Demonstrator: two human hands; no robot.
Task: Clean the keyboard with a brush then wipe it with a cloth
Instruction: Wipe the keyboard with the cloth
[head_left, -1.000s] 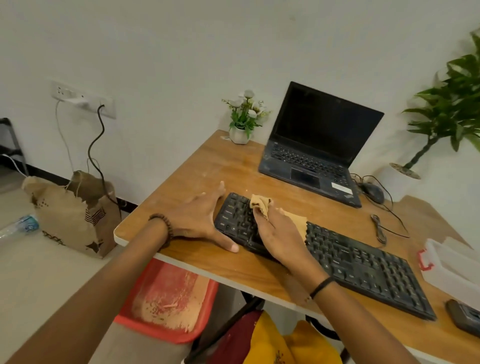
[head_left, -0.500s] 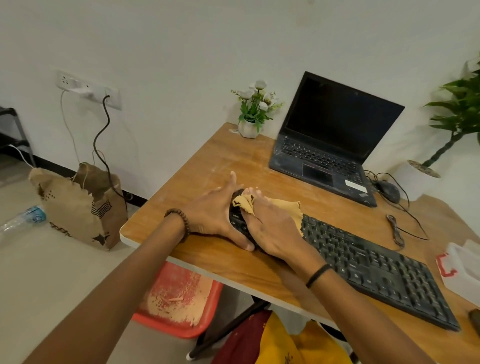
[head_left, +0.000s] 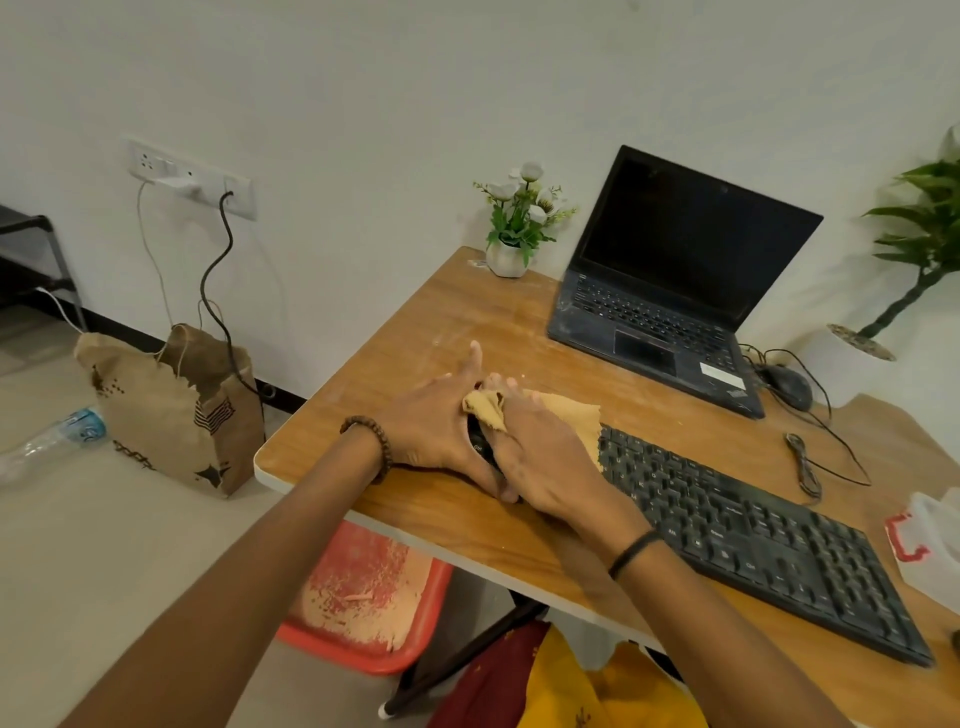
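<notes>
- Head view, nearest first: yellow and dark red fabric (head_left: 571, 680) shows at the bottom edge, below the desk's near edge.
- A red plastic stool (head_left: 363, 592) with a scuffed, pale-stained top stands on the floor under the desk's near left corner.
- Both forearms reach in from the near side. The left wrist wears a beaded bracelet (head_left: 369, 441) and the right a thin black band (head_left: 634, 553).
- On the wooden desk (head_left: 467, 322) a black keyboard (head_left: 753, 540) lies slanted, its left end farther off and its right end near the right edge.
- The left hand (head_left: 436, 431) lies flat on the desk with its fingers straight, held against the keyboard's left end and holding nothing.
- The right hand (head_left: 545, 457) sits on that same left end, touching the left hand. Its fingers bend over a tan cloth (head_left: 566, 415) and press it onto the keys.
- One bunched fold of the cloth sticks out between the two hands, and the rest spreads to the right under the palm.
- At the right edge sits a white box with a red clasp (head_left: 930, 535).
- Farther right lie a coiled cable (head_left: 802, 465) and a black mouse (head_left: 789, 387).
- An open laptop (head_left: 675, 291) with a dark screen stands at the far side, with a small pot of white flowers (head_left: 506, 257) to its left.
- On the floor to the left are a torn paper bag (head_left: 171, 410) and a plastic bottle (head_left: 52, 436).
</notes>
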